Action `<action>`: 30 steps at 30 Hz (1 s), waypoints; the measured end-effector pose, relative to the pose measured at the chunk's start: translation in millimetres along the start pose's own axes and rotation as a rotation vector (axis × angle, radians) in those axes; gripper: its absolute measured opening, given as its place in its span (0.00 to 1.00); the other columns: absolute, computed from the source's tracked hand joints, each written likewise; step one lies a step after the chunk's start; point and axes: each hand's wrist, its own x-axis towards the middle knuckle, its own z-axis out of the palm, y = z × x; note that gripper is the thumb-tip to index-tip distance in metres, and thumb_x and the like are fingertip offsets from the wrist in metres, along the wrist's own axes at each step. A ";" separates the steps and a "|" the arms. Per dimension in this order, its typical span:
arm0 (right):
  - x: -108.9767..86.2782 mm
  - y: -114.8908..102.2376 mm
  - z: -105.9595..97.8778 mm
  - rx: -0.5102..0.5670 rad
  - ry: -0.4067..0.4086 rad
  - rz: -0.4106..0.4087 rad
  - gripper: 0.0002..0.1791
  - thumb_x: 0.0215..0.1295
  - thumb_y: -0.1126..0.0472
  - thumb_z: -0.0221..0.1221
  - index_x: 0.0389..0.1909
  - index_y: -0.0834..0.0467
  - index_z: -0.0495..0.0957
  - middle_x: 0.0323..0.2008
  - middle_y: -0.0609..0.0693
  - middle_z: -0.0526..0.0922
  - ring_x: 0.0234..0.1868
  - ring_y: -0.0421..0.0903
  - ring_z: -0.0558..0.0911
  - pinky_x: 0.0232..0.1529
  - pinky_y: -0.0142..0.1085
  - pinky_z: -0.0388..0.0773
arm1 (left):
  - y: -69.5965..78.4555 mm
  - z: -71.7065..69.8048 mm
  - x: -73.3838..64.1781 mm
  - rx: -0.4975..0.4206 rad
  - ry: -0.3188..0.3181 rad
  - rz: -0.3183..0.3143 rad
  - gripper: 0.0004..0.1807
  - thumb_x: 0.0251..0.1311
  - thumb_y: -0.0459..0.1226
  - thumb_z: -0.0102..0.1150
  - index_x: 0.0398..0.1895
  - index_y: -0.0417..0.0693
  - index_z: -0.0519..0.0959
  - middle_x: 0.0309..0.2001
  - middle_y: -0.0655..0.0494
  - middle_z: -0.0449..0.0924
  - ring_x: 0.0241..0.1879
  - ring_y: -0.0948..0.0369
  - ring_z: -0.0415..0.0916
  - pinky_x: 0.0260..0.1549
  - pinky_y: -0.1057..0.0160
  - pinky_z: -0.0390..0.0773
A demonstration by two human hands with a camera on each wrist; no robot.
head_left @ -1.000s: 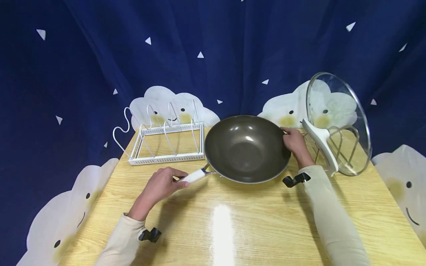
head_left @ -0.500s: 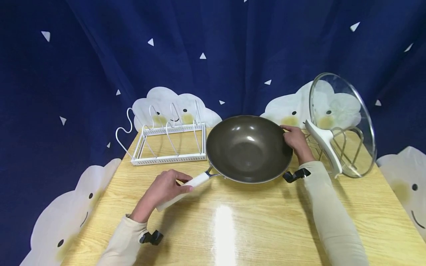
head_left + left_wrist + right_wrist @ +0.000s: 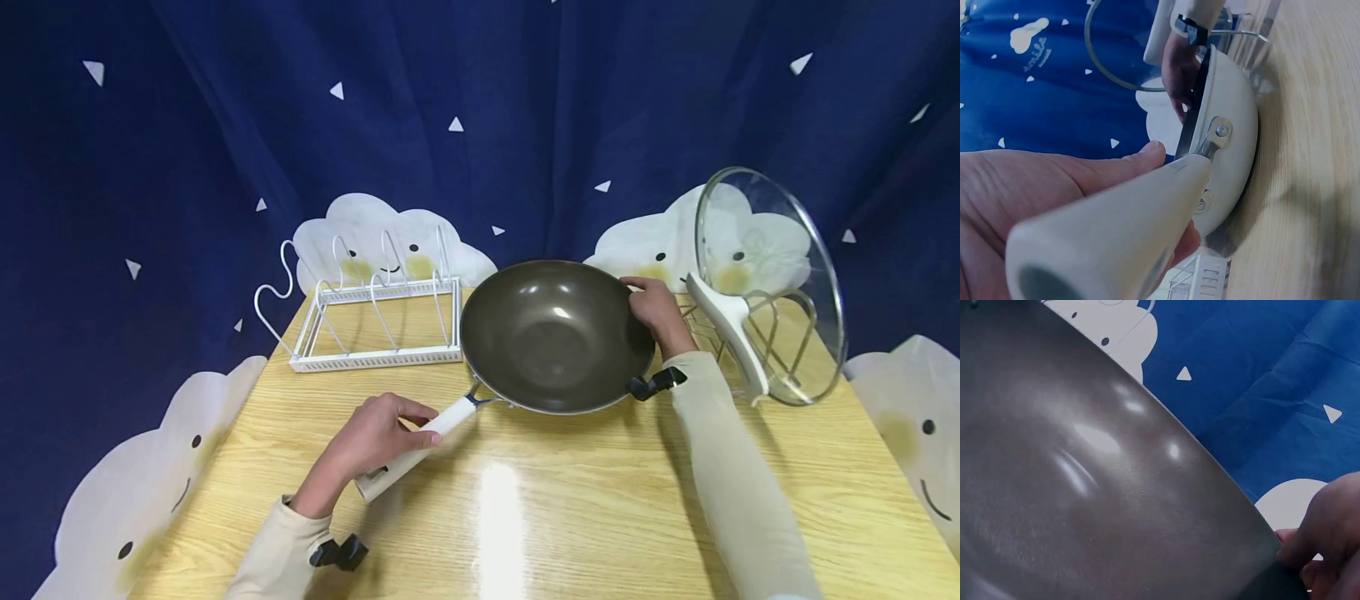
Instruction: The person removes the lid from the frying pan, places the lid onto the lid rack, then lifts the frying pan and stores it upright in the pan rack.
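**A wok (image 3: 555, 342) held from both ends**

We find the wok in the middle of the table (image 3: 630, 508), its mouth facing up and tipped a little towards us. The left hand (image 3: 382, 437), near and left of the wok, pinches its white handle (image 3: 455, 414) between thumb and fingers. The right hand (image 3: 660, 317) grips the wok's right edge, fingers bent over the rim; whether a small second grip lies beneath them, we cannot tell. Holding opposite sides probably steadies so wide a bowl and spares the long handle the whole weight. We cannot be sure whether the base touches the table.

Left of the wok stands a white rack (image 3: 382, 358), its wavy wire loops seemingly spaced to keep cookware on edge. Right of the wok, a wire stand (image 3: 808, 325) props a glass lid (image 3: 776, 242) upright, its arched white grip (image 3: 731, 317) turned wokwards.

We see a smooth, glossy brown inside, a pale outer wall and a metal bracket (image 3: 1209, 147) riveted to it. Behind the wok hangs a dark blue, cloud-patterned curtain (image 3: 225, 83).
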 end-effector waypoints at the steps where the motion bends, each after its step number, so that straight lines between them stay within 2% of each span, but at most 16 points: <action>1: 1.4 -0.9 0.4 0.005 -0.001 -0.007 0.32 0.62 0.69 0.40 0.67 0.64 0.75 0.65 0.68 0.75 0.53 0.60 0.75 0.48 0.46 0.74 | -0.1 -0.2 -0.7 -0.013 -0.008 0.004 0.15 0.58 0.42 0.74 0.47 0.49 0.89 0.40 0.57 0.89 0.27 0.67 0.81 0.27 0.63 0.80; 8: 8.9 -6.5 5.2 0.055 0.001 0.007 0.33 0.57 0.72 0.42 0.65 0.64 0.76 0.60 0.68 0.77 0.43 0.56 0.74 0.34 0.34 0.71 | -5.3 2.7 -3.4 -0.130 -0.051 0.031 0.18 0.58 0.43 0.74 0.49 0.44 0.88 0.39 0.54 0.88 0.28 0.65 0.79 0.27 0.64 0.80; 13: 15.7 -6.1 4.0 0.110 -0.029 0.024 0.35 0.55 0.73 0.43 0.66 0.65 0.75 0.56 0.66 0.77 0.38 0.52 0.72 0.27 0.30 0.68 | -8.2 11.2 -3.7 -0.192 -0.043 0.017 0.19 0.58 0.44 0.74 0.49 0.44 0.88 0.39 0.54 0.87 0.29 0.63 0.79 0.29 0.64 0.80; 20: 26.8 -1.9 1.3 0.110 -0.064 0.016 0.34 0.54 0.75 0.44 0.65 0.68 0.75 0.53 0.66 0.76 0.32 0.46 0.71 0.24 0.29 0.67 | -10.9 30.8 -5.9 -0.344 -0.026 -0.036 0.19 0.58 0.44 0.75 0.49 0.45 0.88 0.40 0.53 0.87 0.28 0.60 0.78 0.29 0.64 0.79; 25: 34.3 -6.5 3.0 0.055 -0.076 -0.010 0.34 0.52 0.75 0.42 0.63 0.68 0.77 0.54 0.66 0.77 0.36 0.51 0.72 0.26 0.30 0.69 | -12.0 42.3 -7.5 -0.454 -0.019 -0.045 0.19 0.57 0.42 0.75 0.49 0.42 0.87 0.39 0.51 0.86 0.27 0.60 0.78 0.29 0.65 0.80; 30: 41.2 -13.7 5.4 0.026 -0.085 -0.023 0.34 0.52 0.74 0.42 0.62 0.68 0.78 0.53 0.66 0.77 0.38 0.53 0.72 0.26 0.30 0.69 | -11.0 50.9 -9.1 -0.502 0.001 -0.056 0.18 0.57 0.41 0.75 0.49 0.42 0.86 0.39 0.51 0.85 0.28 0.59 0.78 0.30 0.65 0.79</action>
